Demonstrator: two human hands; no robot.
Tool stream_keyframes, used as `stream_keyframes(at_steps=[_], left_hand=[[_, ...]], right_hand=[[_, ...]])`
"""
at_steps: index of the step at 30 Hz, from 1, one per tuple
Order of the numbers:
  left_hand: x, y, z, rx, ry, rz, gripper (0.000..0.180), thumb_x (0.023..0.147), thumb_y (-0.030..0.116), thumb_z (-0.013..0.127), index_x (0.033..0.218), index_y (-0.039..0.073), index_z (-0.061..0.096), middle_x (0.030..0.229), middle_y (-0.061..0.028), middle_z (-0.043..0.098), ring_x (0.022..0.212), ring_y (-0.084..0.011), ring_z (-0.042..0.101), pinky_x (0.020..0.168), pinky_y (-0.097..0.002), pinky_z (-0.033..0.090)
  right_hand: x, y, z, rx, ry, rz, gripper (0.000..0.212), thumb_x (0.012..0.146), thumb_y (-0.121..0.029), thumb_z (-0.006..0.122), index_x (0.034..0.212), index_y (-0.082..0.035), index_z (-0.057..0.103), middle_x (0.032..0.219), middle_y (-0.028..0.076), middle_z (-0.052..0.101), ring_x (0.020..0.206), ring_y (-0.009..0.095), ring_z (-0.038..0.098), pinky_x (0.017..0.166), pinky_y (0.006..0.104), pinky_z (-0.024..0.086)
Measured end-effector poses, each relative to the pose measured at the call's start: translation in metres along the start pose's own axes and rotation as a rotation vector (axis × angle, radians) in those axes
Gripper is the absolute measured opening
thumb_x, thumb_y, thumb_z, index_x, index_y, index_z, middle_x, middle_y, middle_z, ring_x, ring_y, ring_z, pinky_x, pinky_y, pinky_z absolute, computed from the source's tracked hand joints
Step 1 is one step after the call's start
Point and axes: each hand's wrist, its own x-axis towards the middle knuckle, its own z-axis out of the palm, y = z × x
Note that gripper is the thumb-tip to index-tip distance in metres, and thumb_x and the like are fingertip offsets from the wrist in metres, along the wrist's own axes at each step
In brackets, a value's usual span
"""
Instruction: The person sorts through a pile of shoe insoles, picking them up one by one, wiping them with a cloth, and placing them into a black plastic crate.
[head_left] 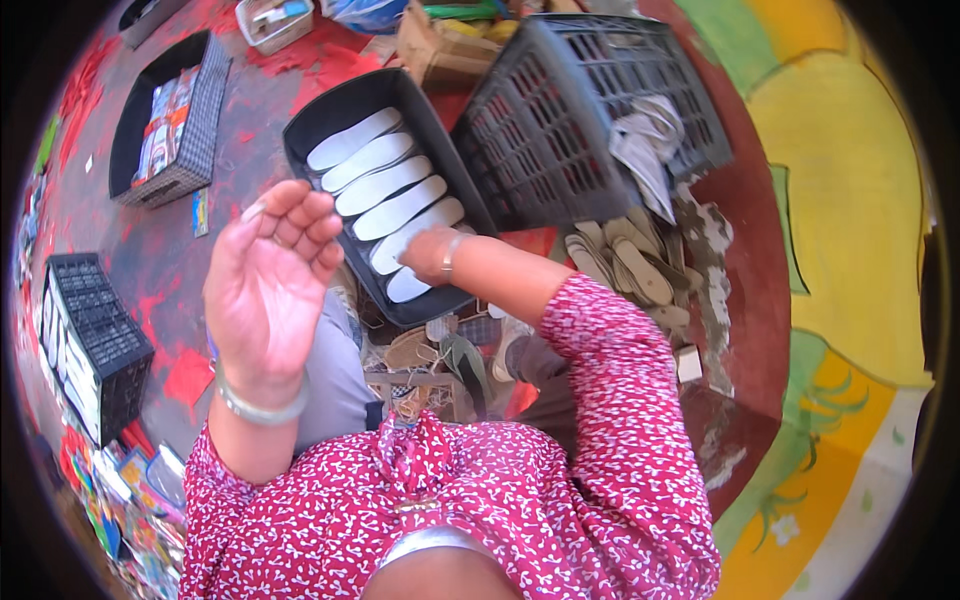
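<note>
A row of several white shoe soles [377, 160] lies side by side in a long black bin [300, 140] in front of me. My right hand [430, 255] reaches down over the nearer end of the row, at the soles close to the bin's right side. Its fingers are mostly hidden behind the back of the hand, so whether they grip a sole is unclear. My left hand [270, 280] is raised to the left of the bin, palm up and fingers loosely bent, with nothing in it.
A large grey plastic crate [560, 130] stands right of the bin, a pale cloth [648, 140] hanging over its side. Several beige soles [630, 260] lie beneath. To the left are a checked box [190, 130] and a black crate [100, 310]. Red scraps litter the floor.
</note>
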Motion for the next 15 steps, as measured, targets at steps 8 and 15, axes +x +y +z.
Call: stream_keyframes(at_steps=[8,15], left_hand=[[0.018,-0.014,-0.008,0.124,-0.018,-0.018,0.032,0.089,0.023,0.046,0.109,-0.001,0.053,0.108,-0.0138,0.059,0.099,-0.0214,0.057,0.083,-0.0324,0.046],[0.021,-0.029,-0.006,0.272,0.064,0.021,0.033,0.089,0.023,0.047,0.110,-0.002,0.053,0.109,-0.0134,0.059,0.099,-0.0209,0.057,0.082,-0.0307,0.046]], right_hand=[[-0.261,0.084,0.088,0.525,0.270,0.490,0.034,0.081,-0.023,0.051,0.110,-0.008,0.059,0.104,0.018,0.060,0.097,0.033,0.056,0.084,0.0383,0.044],[-0.330,0.062,0.276,1.377,0.604,0.836,0.042,0.083,-0.029,0.054,0.117,-0.005,0.055,0.112,0.016,0.059,0.105,0.032,0.055,0.090,0.0333,0.043]])
